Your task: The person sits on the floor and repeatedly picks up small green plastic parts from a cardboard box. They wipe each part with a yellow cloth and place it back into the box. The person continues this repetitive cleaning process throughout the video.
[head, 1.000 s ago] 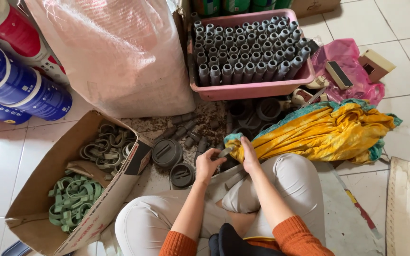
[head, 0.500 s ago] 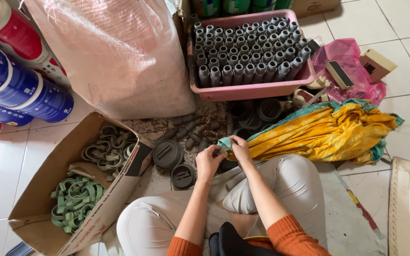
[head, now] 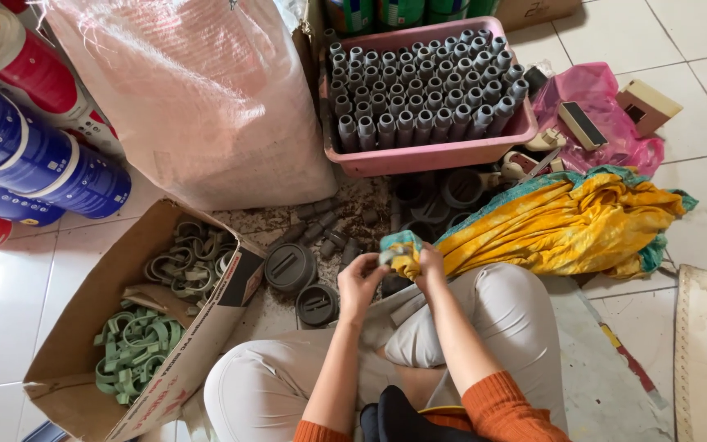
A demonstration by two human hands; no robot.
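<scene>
I sit on the floor with both hands close together above my knees. My left hand [head: 359,282] pinches a small grey pipe fitting [head: 385,257], mostly hidden under a bunched corner of the yellow and teal cloth [head: 566,225]. My right hand [head: 430,266] grips that cloth corner and presses it around the fitting. The rest of the cloth lies spread to the right over my leg and the floor.
A pink tub [head: 427,155] of several upright grey fittings [head: 419,90] stands ahead. Loose fittings [head: 321,225] and round dark caps [head: 288,266] lie in front of my knees. A cardboard box [head: 67,360] of green clamps [head: 132,344] is left, with a white sack [head: 198,98] and blue cans [head: 42,164] behind.
The bare fitting in my left hand has been covered by the cloth corner. My right hand lifted the cloth and bunched it over the fitting, both hands rising slightly.
</scene>
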